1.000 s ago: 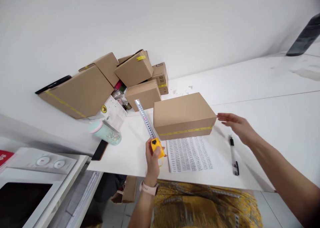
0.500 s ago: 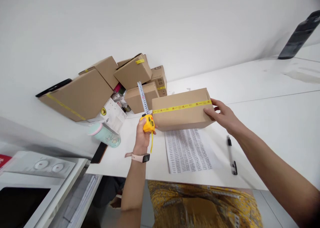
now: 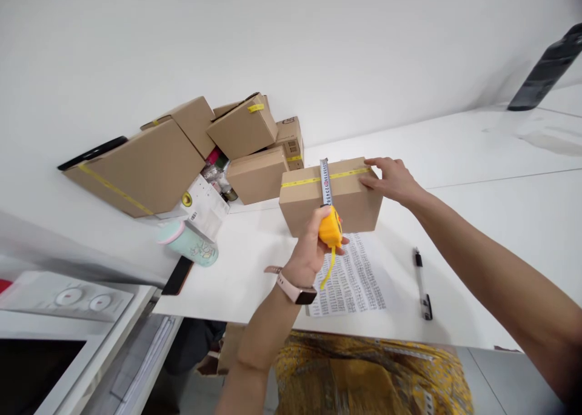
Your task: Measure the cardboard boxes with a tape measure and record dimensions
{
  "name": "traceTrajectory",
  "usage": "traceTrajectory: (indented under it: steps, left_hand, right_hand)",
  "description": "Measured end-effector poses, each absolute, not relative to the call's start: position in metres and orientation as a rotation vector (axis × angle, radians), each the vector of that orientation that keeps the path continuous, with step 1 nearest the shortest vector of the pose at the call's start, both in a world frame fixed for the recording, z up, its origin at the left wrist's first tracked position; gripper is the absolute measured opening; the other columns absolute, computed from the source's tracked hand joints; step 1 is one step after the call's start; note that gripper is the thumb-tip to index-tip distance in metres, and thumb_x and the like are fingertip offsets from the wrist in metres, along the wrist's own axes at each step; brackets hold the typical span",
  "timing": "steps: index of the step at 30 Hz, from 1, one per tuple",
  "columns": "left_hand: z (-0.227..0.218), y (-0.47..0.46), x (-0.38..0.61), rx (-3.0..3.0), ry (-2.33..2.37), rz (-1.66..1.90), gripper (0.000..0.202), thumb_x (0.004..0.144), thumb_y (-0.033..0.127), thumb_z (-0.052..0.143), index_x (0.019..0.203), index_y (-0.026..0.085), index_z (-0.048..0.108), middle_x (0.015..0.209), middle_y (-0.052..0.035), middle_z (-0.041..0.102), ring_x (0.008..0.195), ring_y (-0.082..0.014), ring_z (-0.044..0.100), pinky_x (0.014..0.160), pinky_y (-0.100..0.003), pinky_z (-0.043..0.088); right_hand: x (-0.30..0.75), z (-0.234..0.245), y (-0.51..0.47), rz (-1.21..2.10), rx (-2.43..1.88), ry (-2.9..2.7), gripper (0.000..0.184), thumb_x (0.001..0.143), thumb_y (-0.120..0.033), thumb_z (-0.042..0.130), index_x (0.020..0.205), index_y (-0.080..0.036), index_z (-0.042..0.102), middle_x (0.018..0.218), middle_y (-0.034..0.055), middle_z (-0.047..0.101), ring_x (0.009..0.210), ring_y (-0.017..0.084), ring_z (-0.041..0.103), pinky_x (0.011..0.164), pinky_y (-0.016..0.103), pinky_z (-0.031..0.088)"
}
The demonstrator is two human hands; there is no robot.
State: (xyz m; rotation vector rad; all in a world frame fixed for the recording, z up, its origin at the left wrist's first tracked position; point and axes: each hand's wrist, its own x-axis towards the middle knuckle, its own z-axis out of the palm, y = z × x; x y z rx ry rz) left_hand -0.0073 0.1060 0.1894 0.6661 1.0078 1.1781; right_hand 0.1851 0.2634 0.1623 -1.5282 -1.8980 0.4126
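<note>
A cardboard box (image 3: 354, 206) with a yellow tape strip along its top stands on the white table (image 3: 491, 221), over the head of a printed sheet (image 3: 350, 275). My left hand (image 3: 311, 251) is closed round a yellow tape measure (image 3: 330, 230); its blade runs up the box's front face to the top edge. My right hand (image 3: 393, 179) rests on the box's top right corner with fingers laid flat, steadying it.
A pile of cardboard boxes (image 3: 191, 148) leans against the wall at the back left. A mint cup (image 3: 188, 243) lies on its side by a dark phone (image 3: 177, 275). A pen (image 3: 422, 285) lies right of the sheet. A white appliance (image 3: 63, 318) sits lower left.
The box has been tipped so the yellow strip is on top. My left hand carried the tape measure from the box's left end to its front face. My right hand shifted onto the top corner.
</note>
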Motion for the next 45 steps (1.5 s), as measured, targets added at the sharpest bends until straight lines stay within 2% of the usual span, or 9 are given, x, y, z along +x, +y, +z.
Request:
traceTrajectory:
  steps: [5, 9, 14, 18, 23, 31, 37, 45]
  left_hand:
    - [0.195, 0.120, 0.001, 0.593, 1.017, 1.136, 0.039, 0.070, 0.051, 0.074, 0.086, 0.018, 0.060, 0.067, 0.0017, 0.057, 0.049, -0.0106, 0.056, 0.045, -0.022, 0.043]
    - [0.197, 0.119, 0.005, 0.597, 1.020, 1.124, 0.040, 0.071, 0.053, 0.073, 0.085, 0.019, 0.059, 0.064, 0.0030, 0.054, 0.049, -0.0104, 0.055, 0.048, -0.023, 0.043]
    - [0.194, 0.116, 0.009, 0.619, 1.089, 1.129, 0.040, 0.070, 0.052, 0.071, 0.089, 0.019, 0.057, 0.071, 0.0023, 0.056, 0.054, -0.0124, 0.060, 0.043, -0.021, 0.041]
    - [0.188, 0.112, 0.018, 0.625, 1.072, 1.149, 0.047, 0.067, 0.055, 0.071, 0.093, 0.020, 0.056, 0.084, 0.0006, 0.059, 0.057, -0.0122, 0.061, 0.042, -0.021, 0.044]
    - [0.180, 0.106, 0.032, 0.652, 1.043, 1.203, 0.051, 0.066, 0.056, 0.071, 0.098, 0.020, 0.053, 0.090, -0.0015, 0.061, 0.060, -0.0130, 0.061, 0.042, -0.024, 0.051]
    - [0.178, 0.099, 0.038, 0.640, 1.015, 1.220, 0.054, 0.065, 0.057, 0.071, 0.099, 0.019, 0.053, 0.091, -0.0029, 0.061, 0.062, -0.0134, 0.061, 0.040, -0.024, 0.051]
    - [0.176, 0.096, 0.041, 0.646, 1.009, 1.232, 0.054, 0.067, 0.056, 0.070, 0.101, 0.019, 0.053, 0.093, -0.0030, 0.060, 0.063, -0.0130, 0.061, 0.041, -0.023, 0.052]
    - [0.176, 0.095, 0.040, 0.647, 0.988, 1.232, 0.051, 0.069, 0.055, 0.069, 0.102, 0.019, 0.054, 0.094, -0.0034, 0.060, 0.064, -0.0126, 0.061, 0.041, -0.022, 0.052]
  right_hand:
    - [0.167, 0.177, 0.281, 0.416, -1.404, -2.028, 0.045, 0.092, -0.037, 0.042, 0.130, -0.022, 0.062, 0.140, 0.0090, 0.058, 0.133, 0.037, 0.041, 0.110, 0.060, 0.029]
    - [0.144, 0.185, 0.302, 0.607, -1.315, -2.062, 0.046, 0.095, -0.037, 0.041, 0.133, -0.021, 0.062, 0.145, 0.0072, 0.055, 0.133, 0.034, 0.046, 0.112, 0.052, 0.033]
    - [0.124, 0.182, 0.321, 0.497, -1.491, -2.167, 0.051, 0.096, -0.041, 0.037, 0.140, -0.027, 0.057, 0.147, 0.0059, 0.053, 0.132, 0.035, 0.048, 0.110, 0.056, 0.031]
    - [0.119, 0.179, 0.322, 0.393, -1.557, -2.237, 0.050, 0.098, -0.039, 0.030, 0.133, -0.028, 0.063, 0.137, 0.0063, 0.062, 0.124, 0.032, 0.055, 0.108, 0.052, 0.033]
    - [0.117, 0.182, 0.314, 0.356, -1.569, -2.265, 0.055, 0.098, -0.041, 0.024, 0.123, -0.023, 0.069, 0.126, 0.0114, 0.068, 0.116, 0.032, 0.058, 0.101, 0.049, 0.036]
    - [0.109, 0.178, 0.316, 0.346, -1.513, -2.232, 0.050, 0.091, -0.057, 0.038, 0.113, -0.023, 0.067, 0.110, 0.0137, 0.070, 0.114, 0.035, 0.053, 0.099, 0.056, 0.030]
    - [0.103, 0.178, 0.316, 0.323, -1.542, -2.203, 0.045, 0.089, -0.058, 0.042, 0.104, -0.024, 0.067, 0.101, 0.0137, 0.070, 0.110, 0.036, 0.053, 0.096, 0.056, 0.029]
    - [0.103, 0.177, 0.315, 0.302, -1.530, -2.207, 0.045, 0.087, -0.059, 0.045, 0.104, -0.023, 0.066, 0.099, 0.0139, 0.069, 0.107, 0.036, 0.055, 0.095, 0.055, 0.030]
